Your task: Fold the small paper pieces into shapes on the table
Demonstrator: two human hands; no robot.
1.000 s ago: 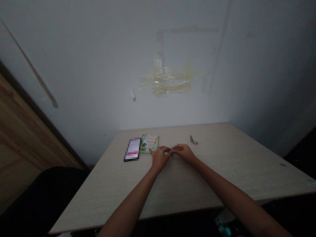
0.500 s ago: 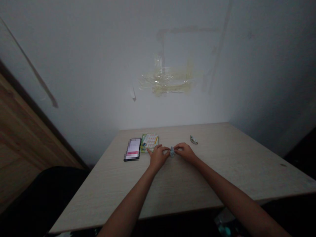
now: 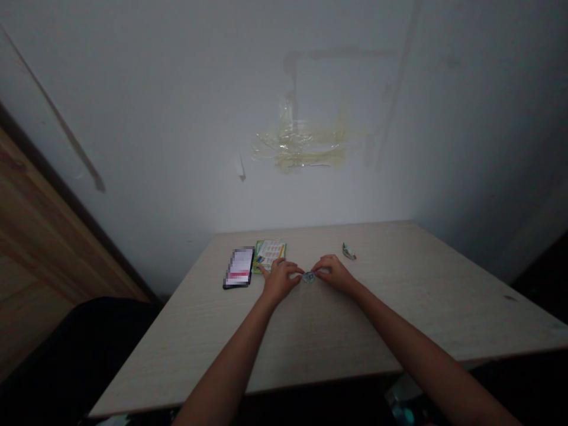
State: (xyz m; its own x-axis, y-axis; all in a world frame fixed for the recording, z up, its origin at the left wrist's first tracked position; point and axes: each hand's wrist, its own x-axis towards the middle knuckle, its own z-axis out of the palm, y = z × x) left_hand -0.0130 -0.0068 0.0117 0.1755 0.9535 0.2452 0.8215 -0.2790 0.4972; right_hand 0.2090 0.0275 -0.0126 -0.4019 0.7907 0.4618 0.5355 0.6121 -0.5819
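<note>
Between my two hands is a small grey-blue patterned piece (image 3: 308, 277), thin and crumpled or folded like paper or a wrapper; its exact kind is too small to tell. My left hand (image 3: 280, 279) pinches its left edge between thumb and fingers. From the other side, the fingertips of my right hand (image 3: 335, 275) are closed on its right edge. Behind my left hand lies a flat green-and-white printed packet (image 3: 271, 250), its near part covered by the fingers. A small green-and-white crumpled wrapper (image 3: 349, 251) rests beyond my right hand.
A phone (image 3: 239, 267) with a blurred screen lies left of the packet. Everything stands on a pale wooden table (image 3: 337, 337) set against a wall (image 3: 177, 118) with peeling tape (image 3: 306, 148). A dark chair-like shape (image 3: 80, 349) is at the left.
The small patterned piece stood more upright and pointed before; now it looks lower and wider. My left hand has shifted slightly left, and my hands are a little farther apart.
</note>
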